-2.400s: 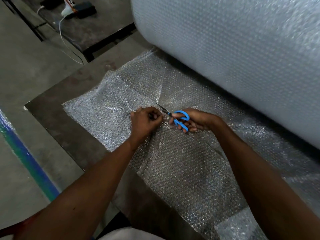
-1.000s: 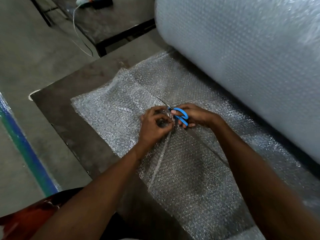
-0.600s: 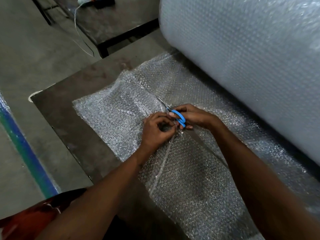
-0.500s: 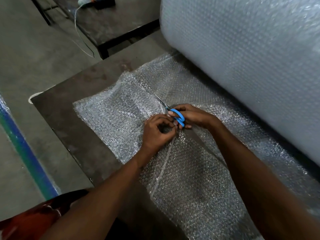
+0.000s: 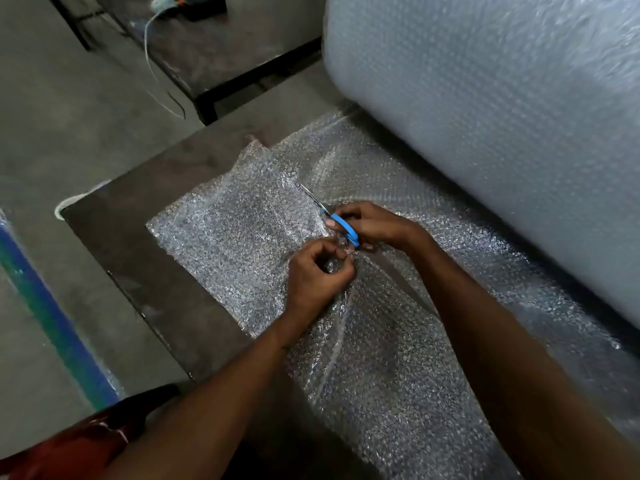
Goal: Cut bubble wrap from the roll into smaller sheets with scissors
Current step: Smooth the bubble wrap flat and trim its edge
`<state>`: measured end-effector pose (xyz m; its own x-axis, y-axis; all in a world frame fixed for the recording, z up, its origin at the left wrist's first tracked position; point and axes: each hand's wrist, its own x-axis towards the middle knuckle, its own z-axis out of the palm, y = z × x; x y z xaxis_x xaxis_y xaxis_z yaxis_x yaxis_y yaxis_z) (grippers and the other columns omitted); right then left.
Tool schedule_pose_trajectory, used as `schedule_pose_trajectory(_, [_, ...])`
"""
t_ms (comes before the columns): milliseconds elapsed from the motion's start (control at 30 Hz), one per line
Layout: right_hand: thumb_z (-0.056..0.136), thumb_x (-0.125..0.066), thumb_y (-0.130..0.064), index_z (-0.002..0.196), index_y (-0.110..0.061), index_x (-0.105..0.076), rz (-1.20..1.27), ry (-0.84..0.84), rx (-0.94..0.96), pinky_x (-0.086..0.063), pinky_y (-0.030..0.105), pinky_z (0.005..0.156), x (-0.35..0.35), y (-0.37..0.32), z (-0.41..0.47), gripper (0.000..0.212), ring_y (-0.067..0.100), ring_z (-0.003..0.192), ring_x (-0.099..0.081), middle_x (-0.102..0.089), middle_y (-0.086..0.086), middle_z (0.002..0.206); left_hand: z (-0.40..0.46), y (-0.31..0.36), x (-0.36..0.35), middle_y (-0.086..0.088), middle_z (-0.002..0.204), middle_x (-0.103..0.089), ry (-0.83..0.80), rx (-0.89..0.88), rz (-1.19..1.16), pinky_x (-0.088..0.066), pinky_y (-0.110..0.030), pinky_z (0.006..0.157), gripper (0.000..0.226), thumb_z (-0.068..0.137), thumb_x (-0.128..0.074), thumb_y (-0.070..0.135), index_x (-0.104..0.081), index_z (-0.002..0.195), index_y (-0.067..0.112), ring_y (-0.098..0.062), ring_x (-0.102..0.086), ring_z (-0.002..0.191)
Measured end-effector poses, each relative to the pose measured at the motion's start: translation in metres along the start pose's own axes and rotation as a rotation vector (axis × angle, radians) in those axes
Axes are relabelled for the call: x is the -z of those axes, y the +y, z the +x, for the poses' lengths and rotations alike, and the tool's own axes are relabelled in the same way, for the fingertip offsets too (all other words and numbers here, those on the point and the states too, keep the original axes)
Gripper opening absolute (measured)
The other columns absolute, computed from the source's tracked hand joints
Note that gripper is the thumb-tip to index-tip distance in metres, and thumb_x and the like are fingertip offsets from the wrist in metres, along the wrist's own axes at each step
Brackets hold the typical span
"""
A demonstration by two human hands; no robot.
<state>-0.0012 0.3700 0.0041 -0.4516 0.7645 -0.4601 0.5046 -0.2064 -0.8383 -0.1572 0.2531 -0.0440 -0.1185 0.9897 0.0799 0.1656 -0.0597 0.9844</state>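
A huge roll of bubble wrap lies along the right of a dark table. Its loose sheet spreads flat over the table toward me. My right hand grips blue-handled scissors, whose thin blades point away to the upper left into the sheet. Just below it, my left hand pinches the bubble wrap beside the cut line. A slit runs from my hands back toward me through the sheet.
A second dark table stands at the back with a white cable hanging off it. The grey floor at the left carries a blue and green stripe. A dark red object sits at the lower left.
The scissors and my right hand have crept forward along the cut, away from me. My left hand followed, re-gripping the sheet closer to the blades.
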Motion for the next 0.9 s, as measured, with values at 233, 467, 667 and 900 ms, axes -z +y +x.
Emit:
schedule_pose_trajectory(233, [0.102,-0.075,-0.028,0.105,-0.010,-0.077,-0.016,0.021,0.040,-0.045,0.021,0.053,0.004,-0.009,0.011,0.018,0.005,0.057,-0.058,-0.065,-0.002,0.071,0.002,0.002,0.002,0.002,0.091,-0.078,-0.026,0.125,-0.089,-0.063,-0.044,0.089,0.014,0.084,-0.085,0.013,-0.072,0.084,0.018,-0.017,-0.077,0.092])
schedule_pose_trajectory(467, [0.099,-0.077,-0.037,0.100,-0.017,-0.078,-0.026,0.069,0.021,-0.040,0.024,0.055,-0.003,-0.011,0.031,0.021,0.004,0.059,-0.052,-0.063,-0.005,0.072,0.013,0.006,0.006,-0.001,0.086,-0.076,-0.028,0.205,-0.133,-0.061,-0.043,0.090,0.014,0.079,-0.078,0.025,-0.065,0.079,0.022,-0.025,-0.075,0.091])
schedule_pose_trajectory(667, [0.103,-0.072,-0.034,0.098,-0.015,-0.075,0.063,0.042,0.007,-0.044,0.020,0.048,-0.007,-0.029,0.043,0.020,0.011,0.055,-0.060,-0.068,0.010,0.075,0.024,0.007,0.015,0.008,0.072,-0.064,-0.137,0.270,-0.151,-0.052,-0.035,0.075,0.017,0.082,-0.076,0.016,-0.059,0.078,0.019,-0.012,-0.060,0.072])
schedule_pose_trajectory(900, [0.098,-0.079,-0.033,0.103,-0.015,-0.080,0.110,0.082,-0.027,-0.053,0.031,0.061,-0.014,-0.035,0.065,0.019,0.015,0.068,-0.065,-0.070,0.005,0.075,0.026,0.005,0.021,0.011,0.067,-0.057,-0.168,0.280,-0.163,-0.046,-0.032,0.069,0.028,0.088,-0.075,0.003,-0.056,0.076,0.020,-0.010,-0.052,0.067])
